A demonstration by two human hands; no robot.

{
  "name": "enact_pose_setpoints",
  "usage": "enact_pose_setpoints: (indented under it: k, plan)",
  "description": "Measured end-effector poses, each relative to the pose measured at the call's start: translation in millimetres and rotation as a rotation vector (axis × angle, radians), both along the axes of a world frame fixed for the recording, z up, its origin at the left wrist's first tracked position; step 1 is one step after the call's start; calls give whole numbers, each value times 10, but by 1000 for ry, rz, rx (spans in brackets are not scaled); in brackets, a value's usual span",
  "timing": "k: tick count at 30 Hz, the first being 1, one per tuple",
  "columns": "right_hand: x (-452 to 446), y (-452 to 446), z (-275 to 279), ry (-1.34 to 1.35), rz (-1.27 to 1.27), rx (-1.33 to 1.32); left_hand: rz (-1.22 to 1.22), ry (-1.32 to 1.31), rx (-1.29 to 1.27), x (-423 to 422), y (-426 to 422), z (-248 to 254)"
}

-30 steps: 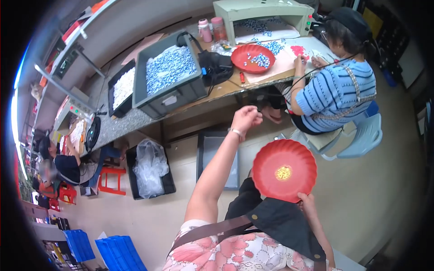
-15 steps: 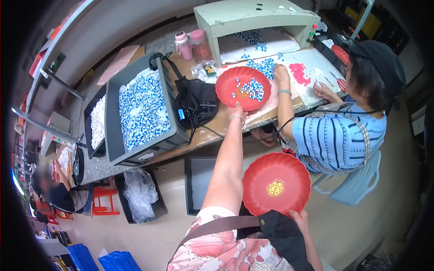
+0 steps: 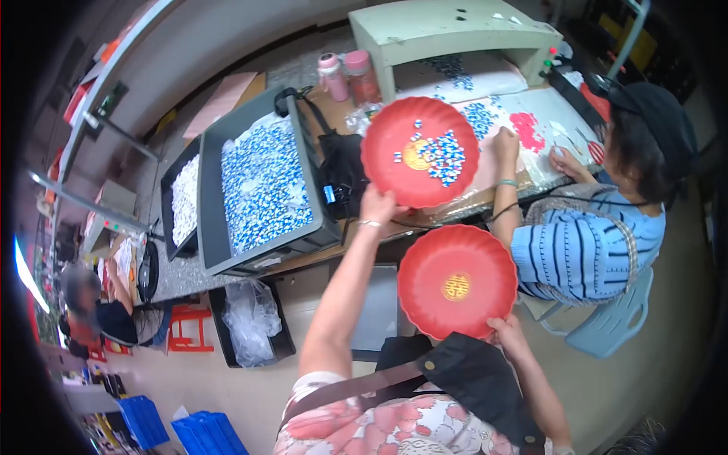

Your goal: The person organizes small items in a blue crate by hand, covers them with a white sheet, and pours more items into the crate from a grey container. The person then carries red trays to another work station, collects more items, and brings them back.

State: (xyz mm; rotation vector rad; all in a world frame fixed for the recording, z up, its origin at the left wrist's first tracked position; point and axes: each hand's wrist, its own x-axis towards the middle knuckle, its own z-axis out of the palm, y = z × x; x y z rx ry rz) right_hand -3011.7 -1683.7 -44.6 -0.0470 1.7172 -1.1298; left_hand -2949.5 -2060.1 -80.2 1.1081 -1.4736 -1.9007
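My left hand (image 3: 379,206) grips the near edge of a red scalloped plate (image 3: 388,133). Small blue-and-white pieces (image 3: 444,158) lie loose in it, mostly on its right side, over a gold mark. Lower down, my right hand (image 3: 506,334) pinches the rim of a second red scalloped plate (image 3: 457,254), which has a gold emblem (image 3: 456,287) at its centre and no pieces in it. Both plates are held in the air, the first by the workbench edge and the second close to my body.
A grey bin (image 3: 327,231) of blue-and-white pieces stands left on the bench, beside a black bag (image 3: 345,163). A co-worker (image 3: 580,250) sits at the right near piles of blue and pink pieces (image 3: 525,130). Behind is a pale green machine (image 3: 455,34). A black crate (image 3: 284,347) sits below.
The plate with pieces has come up off the bench area and nearer to me, looking larger. The plate in my right hand has risen slightly toward it. My view has swung a little left.
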Motion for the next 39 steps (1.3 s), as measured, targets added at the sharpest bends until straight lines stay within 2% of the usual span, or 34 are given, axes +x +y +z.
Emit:
enact_pose_setpoints:
  k: [5, 8, 12, 15, 17, 21, 23, 25, 26, 27, 28, 29, 30, 31, 32, 33, 35, 36, 39]
  plan:
    - [-115, -68, -85, -82, 71, 34, -82, 81, 64, 463, 164, 423]
    - [-132, -116, 34, -116, 101, 6, -170, 28, 159, 675, 298, 594]
    - [-181, -200, 220, -193, 132, -49, -127, 36, 182, 1129, 522, 867]
    - [-310, -740, 313, -104, -26, -204, -40, -7, 108, 1747, 564, 1289]
    - [-523, -1140, 29, -98, -88, -259, 43, -35, 71, 2165, 640, 1496]
    - [-838, -2106, -519, -82, -158, -349, 164, -93, 40, 2513, 883, 1459]
    - [-955, -2460, -837, -205, -217, -365, 173, -89, 79, 2606, 1010, 1315]
    - [-1044, -2624, -794, -294, -183, -465, 146, -71, 105, 2630, 1073, 1157]
    - [-1035, -2543, -688, -153, -43, -356, 162, -115, 94, 2587, 1183, 1105]
    - [-1101, -2455, -654, -38, -18, -350, 89, -132, 91, 2436, 1169, 1063]
    - [-1233, -2565, -972, 91, 177, -405, 29, -133, 87, 2294, 1238, 1074]
    - [-1097, -2192, -409, 709, 391, -473, 6, -116, 54, 2228, 1373, 1086]
    - [-948, -1885, -259, 731, 177, -602, -138, -103, 54, 2136, 1327, 1029]
    - [-894, -1592, -214, 478, 165, -614, -102, -300, 152, 2034, 1362, 1094]
    - [-899, -1263, -239, 462, 204, -701, -256, -205, 10, 2003, 1262, 804]
    - [-881, -902, -182, 416, 357, -582, -263, -287, 125, 1945, 1268, 756]
    - [-745, -54, -131, 279, 305, -527, -494, -342, 96, 1355, 1548, 947]
    - [-658, 360, -107, 222, 253, -536, -584, -359, 79, 1188, 1682, 931]
    - [-291, 1644, -17, 366, 25, -355, -866, -384, -37, 809, 2115, 683]
